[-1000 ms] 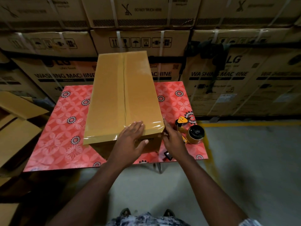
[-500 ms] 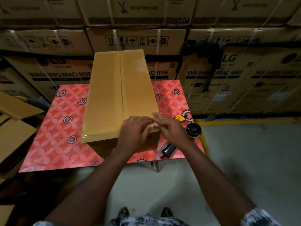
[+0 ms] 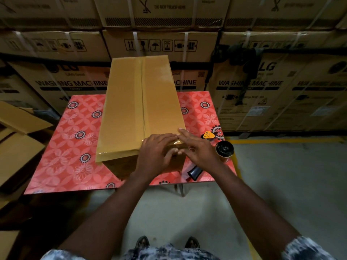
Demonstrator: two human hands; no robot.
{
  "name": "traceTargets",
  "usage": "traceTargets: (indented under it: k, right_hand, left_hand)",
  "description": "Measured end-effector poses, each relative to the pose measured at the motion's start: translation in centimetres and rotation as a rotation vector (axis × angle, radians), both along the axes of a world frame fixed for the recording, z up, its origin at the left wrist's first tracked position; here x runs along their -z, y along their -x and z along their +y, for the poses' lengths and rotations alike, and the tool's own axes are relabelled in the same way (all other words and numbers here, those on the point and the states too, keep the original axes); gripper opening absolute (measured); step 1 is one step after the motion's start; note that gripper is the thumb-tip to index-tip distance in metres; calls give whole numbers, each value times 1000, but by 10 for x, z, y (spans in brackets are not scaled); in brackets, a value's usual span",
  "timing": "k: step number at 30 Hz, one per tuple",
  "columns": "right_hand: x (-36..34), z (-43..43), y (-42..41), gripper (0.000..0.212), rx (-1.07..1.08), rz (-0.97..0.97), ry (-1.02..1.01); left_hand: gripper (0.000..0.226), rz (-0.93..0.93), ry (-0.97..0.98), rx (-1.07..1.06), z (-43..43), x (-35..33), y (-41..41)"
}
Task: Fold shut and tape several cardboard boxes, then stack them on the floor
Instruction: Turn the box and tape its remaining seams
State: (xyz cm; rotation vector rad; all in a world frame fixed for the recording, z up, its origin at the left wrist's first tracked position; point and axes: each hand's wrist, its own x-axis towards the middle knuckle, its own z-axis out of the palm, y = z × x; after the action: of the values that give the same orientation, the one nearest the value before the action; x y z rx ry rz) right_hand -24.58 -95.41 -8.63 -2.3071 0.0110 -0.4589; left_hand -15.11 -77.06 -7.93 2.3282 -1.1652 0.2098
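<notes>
Box (image 3: 139, 113) sits mid-table (image 3: 62, 156), long axis running away from the person, with glossy tape along the top seam and across the near edge. Left hand (image 3: 155, 152) is on the near top edge, fingers together and laid on the tape, thumb down the front face. Right hand (image 3: 199, 149) is beside it at the near right corner, fingers straight and slightly spread, flat on the top. Tape gun (image 3: 224, 149) lies on the table just right of the box, partly hidden by the right wrist. Flat cardboard (image 3: 16, 147) is left of the table, cartons (image 3: 262, 87) stacked behind.

Warehouse: stacked washing-machine cartons (image 3: 262, 87), concrete floor (image 3: 291, 184).
</notes>
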Motion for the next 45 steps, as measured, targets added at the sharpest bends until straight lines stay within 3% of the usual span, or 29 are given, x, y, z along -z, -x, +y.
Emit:
traceTargets:
  k: [4,8,13,18,23,28,30,35,39,42,45]
  right_hand:
    - [2,6,-2,42,67,-73,-19]
    - [10,13,-2,58,122,-39,102]
    - [10,21,-8,44,200,-73,66]
    - [21,19,-4,65,170,-70,134]
    - [5,35,-18,53,225,-44,245]
    - [17,46,-22,58,225,-55,261]
    - [16,48,-23,65,238,-33,241]
    - [12,46,-27,50,229,-37,179]
    - [12,35,-23,57,150,-41,149]
    - [2,36,-24,52,154,19,28]
    - [5,40,-24,51,176,-24,63]
  left_hand:
    - [36,3,15,-29,-4,-2,2]
    - [50,38,16,29,0,-3,0]
    - [35,56,72,25,22,-7,-19]
    - [49,29,59,108,43,-1,-26]
    - [48,5,115,42,56,-5,-28]
    - [61,-58,18,-4,70,6,-36]
    - [63,-49,8,-13,68,5,-34]
    - [56,-19,21,-95,61,2,-31]
    - [70,24,18,-25,67,-1,-31]
    - [62,54,68,-58,74,-1,-35]
    - [53,-6,77,-75,87,4,-41]
